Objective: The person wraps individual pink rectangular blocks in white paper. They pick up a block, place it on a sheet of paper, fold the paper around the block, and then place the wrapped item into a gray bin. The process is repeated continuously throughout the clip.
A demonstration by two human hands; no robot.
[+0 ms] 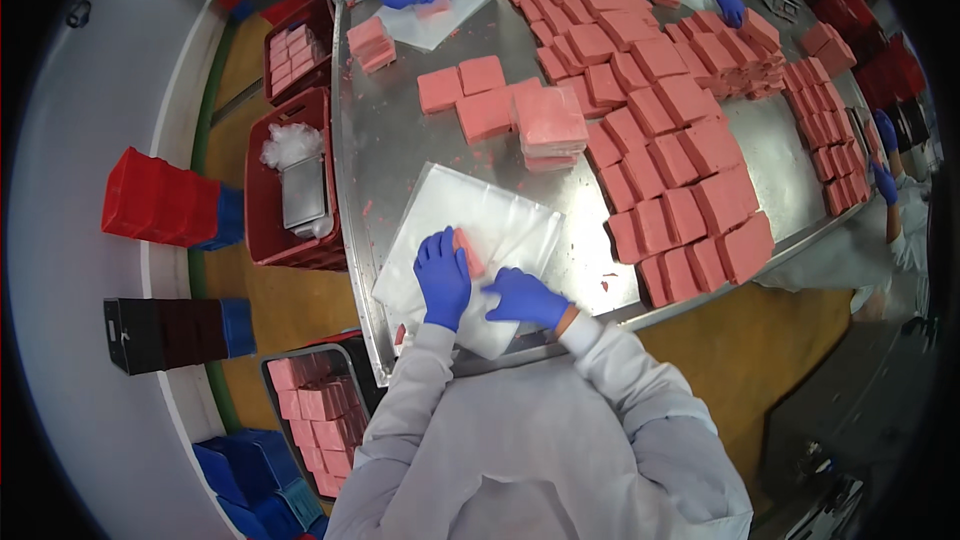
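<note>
My left hand (442, 278) covers part of this pink block (468, 252) on plastic sheets (512, 223), can't tell if gripping; right hand (528, 298) sits apart, loose. Crated blocks (327, 403) look done; big pile (683, 100) isn't, I reckon.

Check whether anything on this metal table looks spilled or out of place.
Yes, mildly: pink scraps dot the metal table, one left of the near end of the pink slabs. They look odd because the slabs lie in rows, while these are small, ragged and scattered, perhaps broken-off bits.
</note>
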